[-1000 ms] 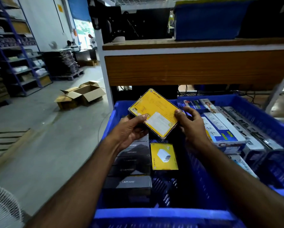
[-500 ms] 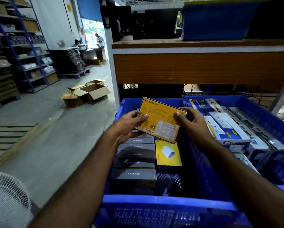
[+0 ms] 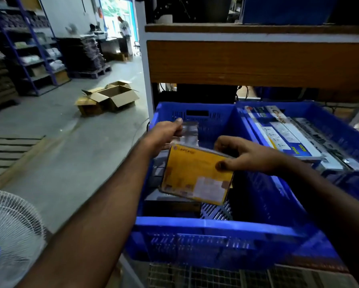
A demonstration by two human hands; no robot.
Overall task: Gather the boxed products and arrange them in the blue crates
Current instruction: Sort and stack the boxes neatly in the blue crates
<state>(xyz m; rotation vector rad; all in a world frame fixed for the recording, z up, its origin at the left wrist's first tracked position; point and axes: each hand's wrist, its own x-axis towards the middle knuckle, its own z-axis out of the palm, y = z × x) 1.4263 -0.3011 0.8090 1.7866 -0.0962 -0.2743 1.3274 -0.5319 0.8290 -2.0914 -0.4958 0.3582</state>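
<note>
My right hand (image 3: 247, 157) pinches the top right edge of a flat yellow box (image 3: 195, 177), thumb on its face, and holds it tilted over the near blue crate (image 3: 216, 225). My left hand (image 3: 165, 136) grips a grey box (image 3: 189, 133) at the crate's far left, fingers over its top edge; the picture is blurred there. More grey boxes (image 3: 170, 201) lie in a row along the crate's left side, partly hidden by the yellow box. A second blue crate (image 3: 340, 121) to the right holds long blue-and-white boxes (image 3: 282, 134).
A wooden shelf board (image 3: 257, 61) overhangs the crates. Open cardboard boxes (image 3: 110, 97) lie on the concrete floor at left, a white fan (image 3: 10, 231) stands at lower left, and a wooden pallet (image 3: 6, 152) lies beside it. A person (image 3: 124, 24) stands by the far doorway.
My left hand let go of the yellow box and took hold of a grey box at the crate's far left. My right hand alone lowered the yellow box toward the crate.
</note>
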